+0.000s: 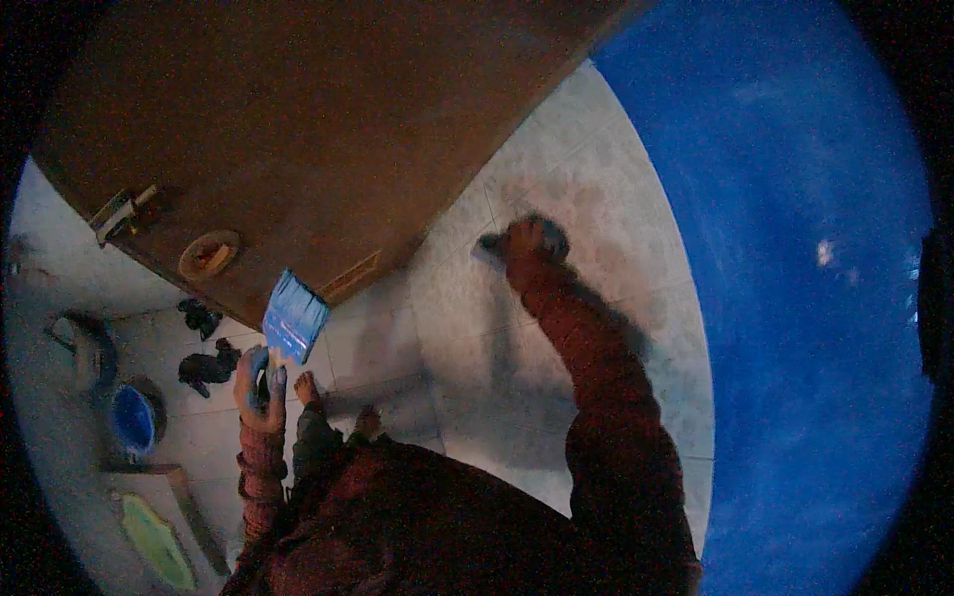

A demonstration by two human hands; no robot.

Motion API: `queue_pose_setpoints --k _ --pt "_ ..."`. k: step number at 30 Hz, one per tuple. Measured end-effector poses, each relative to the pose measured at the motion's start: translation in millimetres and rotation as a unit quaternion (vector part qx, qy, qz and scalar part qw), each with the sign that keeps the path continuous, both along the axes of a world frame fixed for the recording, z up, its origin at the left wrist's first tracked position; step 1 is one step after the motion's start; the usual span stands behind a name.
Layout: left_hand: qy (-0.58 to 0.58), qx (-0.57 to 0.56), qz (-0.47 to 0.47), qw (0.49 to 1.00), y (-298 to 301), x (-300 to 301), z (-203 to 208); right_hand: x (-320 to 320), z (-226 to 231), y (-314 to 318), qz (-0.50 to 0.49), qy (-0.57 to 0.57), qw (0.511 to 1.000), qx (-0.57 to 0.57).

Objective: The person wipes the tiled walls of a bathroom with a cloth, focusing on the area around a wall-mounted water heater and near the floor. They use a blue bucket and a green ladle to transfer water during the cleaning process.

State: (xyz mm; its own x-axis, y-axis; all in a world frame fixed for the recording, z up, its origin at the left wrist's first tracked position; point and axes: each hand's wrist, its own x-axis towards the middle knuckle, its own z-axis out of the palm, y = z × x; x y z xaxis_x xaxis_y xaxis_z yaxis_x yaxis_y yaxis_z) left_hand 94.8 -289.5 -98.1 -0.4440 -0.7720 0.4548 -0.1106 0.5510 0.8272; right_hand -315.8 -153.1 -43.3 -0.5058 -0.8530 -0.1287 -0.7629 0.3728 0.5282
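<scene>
While the left hand (248,395) grips a paintbrush (296,316) with blue bristles, raised in front of the bottom corner of a brown door (318,139), the right hand (527,240) reaches to a smudged, pale tiled wall (636,228), between its door-side edge and its blue-painted edge; the hands are well apart; a dark thing (554,236) at the right hand is too blurred to name, and I cannot tell whether the fingers close on it; bare feet (305,389) stand near dark shoes (207,368).
</scene>
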Motion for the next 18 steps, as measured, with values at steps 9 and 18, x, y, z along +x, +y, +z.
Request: queue_pose_setpoints --k 9,18 --pt "-0.002 0.175 0.049 0.983 32.0 19.3 4.7 -60.4 -5.4 -37.2 -0.031 0.036 0.998 0.033" --pt "0.039 0.202 0.053 0.977 44.5 38.5 -20.6 -40.7 -104.9 36.2 0.084 0.055 0.995 0.004"
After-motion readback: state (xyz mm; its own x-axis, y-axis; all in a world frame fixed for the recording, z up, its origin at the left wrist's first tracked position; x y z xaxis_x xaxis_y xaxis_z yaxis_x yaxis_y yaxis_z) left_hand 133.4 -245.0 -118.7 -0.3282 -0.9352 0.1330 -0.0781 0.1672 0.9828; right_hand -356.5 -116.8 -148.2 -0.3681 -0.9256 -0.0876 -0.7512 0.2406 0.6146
